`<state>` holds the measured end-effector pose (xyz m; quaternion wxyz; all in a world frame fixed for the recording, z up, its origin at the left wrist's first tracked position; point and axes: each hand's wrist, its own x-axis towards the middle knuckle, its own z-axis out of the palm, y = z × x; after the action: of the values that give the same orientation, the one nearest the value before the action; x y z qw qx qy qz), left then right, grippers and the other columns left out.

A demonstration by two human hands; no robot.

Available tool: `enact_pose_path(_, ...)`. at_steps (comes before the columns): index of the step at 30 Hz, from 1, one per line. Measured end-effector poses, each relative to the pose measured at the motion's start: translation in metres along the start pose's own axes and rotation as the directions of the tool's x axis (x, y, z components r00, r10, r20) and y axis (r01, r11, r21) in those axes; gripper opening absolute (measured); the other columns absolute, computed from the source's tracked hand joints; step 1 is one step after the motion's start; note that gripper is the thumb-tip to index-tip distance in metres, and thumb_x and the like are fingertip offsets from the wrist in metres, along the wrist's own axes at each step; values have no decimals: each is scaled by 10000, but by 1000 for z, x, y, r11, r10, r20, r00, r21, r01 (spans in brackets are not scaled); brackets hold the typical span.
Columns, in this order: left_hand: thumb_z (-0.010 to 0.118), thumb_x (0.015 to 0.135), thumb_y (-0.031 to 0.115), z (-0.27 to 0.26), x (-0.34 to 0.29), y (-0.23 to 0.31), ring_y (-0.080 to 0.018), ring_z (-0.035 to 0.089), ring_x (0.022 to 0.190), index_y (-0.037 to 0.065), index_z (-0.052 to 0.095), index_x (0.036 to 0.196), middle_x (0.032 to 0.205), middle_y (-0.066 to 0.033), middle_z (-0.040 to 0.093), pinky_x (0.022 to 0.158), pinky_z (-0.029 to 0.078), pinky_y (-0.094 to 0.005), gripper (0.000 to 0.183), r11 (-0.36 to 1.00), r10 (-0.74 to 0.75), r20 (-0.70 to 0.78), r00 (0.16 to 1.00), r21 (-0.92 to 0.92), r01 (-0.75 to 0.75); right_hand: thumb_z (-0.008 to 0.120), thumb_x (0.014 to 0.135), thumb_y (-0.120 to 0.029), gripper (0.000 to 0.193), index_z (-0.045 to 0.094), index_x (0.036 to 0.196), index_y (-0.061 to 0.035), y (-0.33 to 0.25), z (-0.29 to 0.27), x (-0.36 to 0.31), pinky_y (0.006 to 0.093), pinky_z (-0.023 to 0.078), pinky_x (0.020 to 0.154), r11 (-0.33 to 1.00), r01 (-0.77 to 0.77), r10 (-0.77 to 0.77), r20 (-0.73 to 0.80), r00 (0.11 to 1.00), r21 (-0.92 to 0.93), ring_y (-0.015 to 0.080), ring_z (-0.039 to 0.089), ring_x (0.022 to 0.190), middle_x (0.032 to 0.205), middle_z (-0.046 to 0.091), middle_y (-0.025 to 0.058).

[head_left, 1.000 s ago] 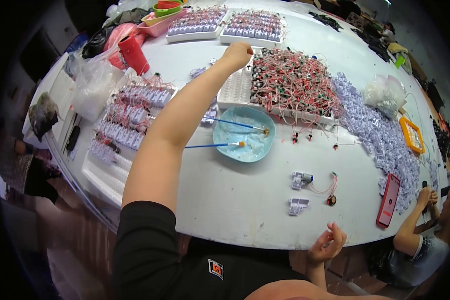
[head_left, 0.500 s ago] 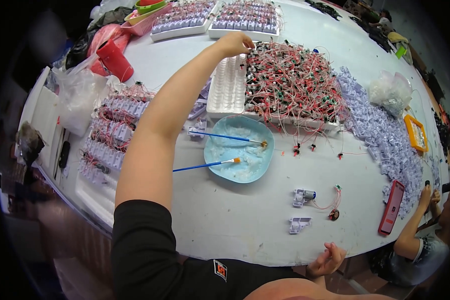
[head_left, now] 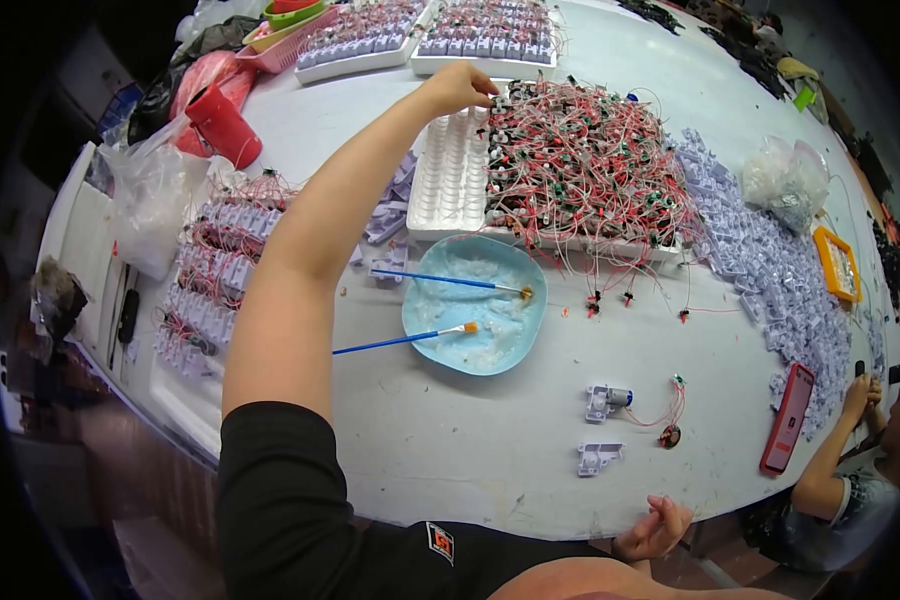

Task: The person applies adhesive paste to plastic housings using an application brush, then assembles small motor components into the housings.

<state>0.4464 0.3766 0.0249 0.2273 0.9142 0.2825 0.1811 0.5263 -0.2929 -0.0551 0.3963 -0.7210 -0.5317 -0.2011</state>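
Lifting your left hand (head_left: 462, 88) away from the wired motors (head_left: 570, 175) heaped in the white foam tray (head_left: 448, 190) could snag tangled leads (head_left: 625, 145) and drag neighbours out, though I cannot tell whether its grip or your right hand (head_left: 657, 528) holds anything.

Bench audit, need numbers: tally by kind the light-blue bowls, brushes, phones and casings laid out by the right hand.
Light-blue bowl: 1
Blue-handled brushes: 2
Phone: 1
Casings by the right hand: 2
Total: 6

Left out: wired parts beside the left hand, too tangled to count.
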Motion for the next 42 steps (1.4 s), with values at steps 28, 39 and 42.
enact_pose_path(28,784,838,242,9,-6,32,-186,708,788,50,794,926,860,-106,761,745,542,-336,211,999,-36,-142,989,35,42,472,816,-32,434,543,1243,-51,3,-1,-4,355,385,669,1000,11,-11,-2,1000,-12,218,511,693,877,677,71)
enact_pose_path(39,631,973,182,-9,-13,32,-222,748,871,-22,644,1090,976,-149,730,737,596,-348,236,992,-104,-190,976,46,114,475,819,-58,424,544,1237,-58,2,-2,-1,357,379,667,999,26,-26,11,1000,-20,215,502,682,875,672,61)
enact_pose_path(42,586,998,164,-19,-21,35,-262,748,898,-32,559,1159,1055,-178,708,763,619,-362,255,849,-320,-178,931,-490,198,467,809,-53,434,544,1236,-58,4,-2,-3,357,375,669,999,30,-30,6,1000,-27,210,498,679,878,672,55)
